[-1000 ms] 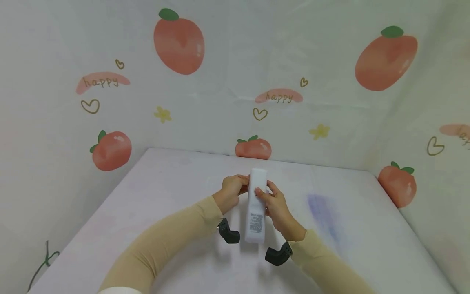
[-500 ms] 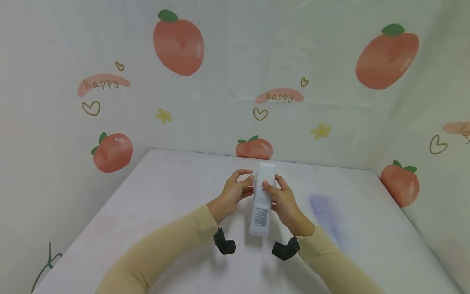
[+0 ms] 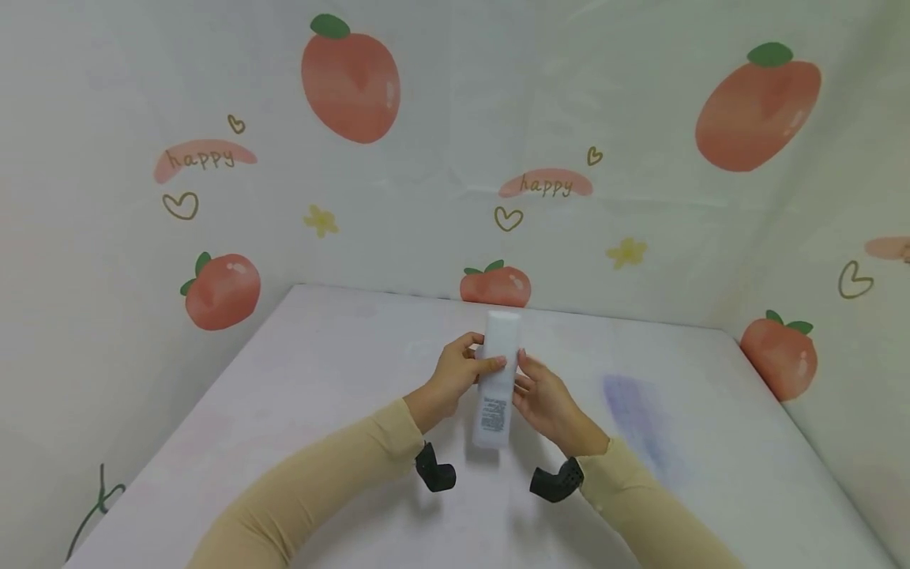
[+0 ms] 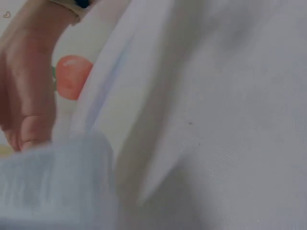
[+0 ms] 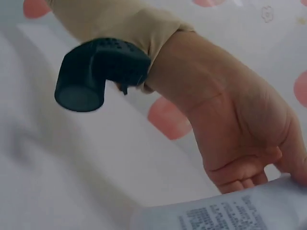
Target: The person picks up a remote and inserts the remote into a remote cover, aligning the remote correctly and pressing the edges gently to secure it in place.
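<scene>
A slim white bottle point(image 3: 499, 371), with a block of small dark print low on its face, is held off the table, nearly upright. My left hand point(image 3: 452, 379) grips it from the left, thumb laid across its front and fingers partly hidden behind. At the bottle's right edge, my right hand point(image 3: 549, 401) touches it with relaxed fingers, the thumb no longer over the front. The right wrist view shows the right hand point(image 5: 240, 124) above the printed bottle point(image 5: 225, 213). A blurred end of the bottle point(image 4: 57, 182) fills the lower left of the left wrist view.
The white table point(image 3: 355, 348) has a purple smudge point(image 3: 636, 419) to the right. Behind it hangs a white cloth backdrop point(image 3: 441, 103) with fruit prints. Black wrist devices point(image 3: 435, 470) sit under both sleeves. A green cord point(image 3: 95, 506) lies at the left edge.
The bottle went right in my right hand, then came back left. My left hand, loose beside it half a second ago, now grips it; the right thumb has left the bottle's front.
</scene>
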Tool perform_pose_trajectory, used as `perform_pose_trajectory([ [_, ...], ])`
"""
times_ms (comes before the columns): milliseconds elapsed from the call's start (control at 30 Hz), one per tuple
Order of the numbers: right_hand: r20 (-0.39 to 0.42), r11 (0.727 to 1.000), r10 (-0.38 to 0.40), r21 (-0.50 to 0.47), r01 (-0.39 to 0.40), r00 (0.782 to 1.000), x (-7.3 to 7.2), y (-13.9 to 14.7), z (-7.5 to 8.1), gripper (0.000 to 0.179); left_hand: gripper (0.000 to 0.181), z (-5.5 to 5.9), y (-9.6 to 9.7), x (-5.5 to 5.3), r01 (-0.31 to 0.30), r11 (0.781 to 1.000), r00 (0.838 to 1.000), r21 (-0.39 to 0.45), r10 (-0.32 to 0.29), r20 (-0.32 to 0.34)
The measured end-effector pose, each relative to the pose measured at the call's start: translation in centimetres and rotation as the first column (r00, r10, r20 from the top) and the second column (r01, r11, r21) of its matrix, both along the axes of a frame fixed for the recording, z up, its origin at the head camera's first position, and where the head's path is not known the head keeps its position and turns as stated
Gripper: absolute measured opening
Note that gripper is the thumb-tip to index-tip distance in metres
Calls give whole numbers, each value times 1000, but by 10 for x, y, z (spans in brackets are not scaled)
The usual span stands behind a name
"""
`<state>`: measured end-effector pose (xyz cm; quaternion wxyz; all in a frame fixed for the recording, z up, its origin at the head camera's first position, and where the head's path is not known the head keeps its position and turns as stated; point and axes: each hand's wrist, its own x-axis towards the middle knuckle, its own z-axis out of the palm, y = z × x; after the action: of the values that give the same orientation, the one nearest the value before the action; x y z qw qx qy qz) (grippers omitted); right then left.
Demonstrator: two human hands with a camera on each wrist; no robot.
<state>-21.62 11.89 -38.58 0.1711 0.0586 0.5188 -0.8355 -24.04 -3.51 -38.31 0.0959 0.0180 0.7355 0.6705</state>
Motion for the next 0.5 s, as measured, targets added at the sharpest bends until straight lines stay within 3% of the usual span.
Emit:
perform_pose_trajectory([
  [100,57,996,-25,-84,30,998,1,-2,-3,38,42,0,1,-1,-20,999,1000,28,20,1],
  [200,83,990,-102,-86,109,991,2,-5,-4,18,44,-2,2,-2,-2,1000,1000,22,2,0],
  [333,89,975,-219,-28,222,972,-1,-9,-2,16,45,-1,5,-2,19,1000,1000,7,-19,-4],
  [433,102,961,-274,-10,276,956,-7,-10,2,13,43,16,6,10,30,999,1000,-22,-30,-7],
  [500,117,956,-291,-11,294,950,-12,-10,5,11,44,18,6,10,40,999,999,-37,-41,-11],
])
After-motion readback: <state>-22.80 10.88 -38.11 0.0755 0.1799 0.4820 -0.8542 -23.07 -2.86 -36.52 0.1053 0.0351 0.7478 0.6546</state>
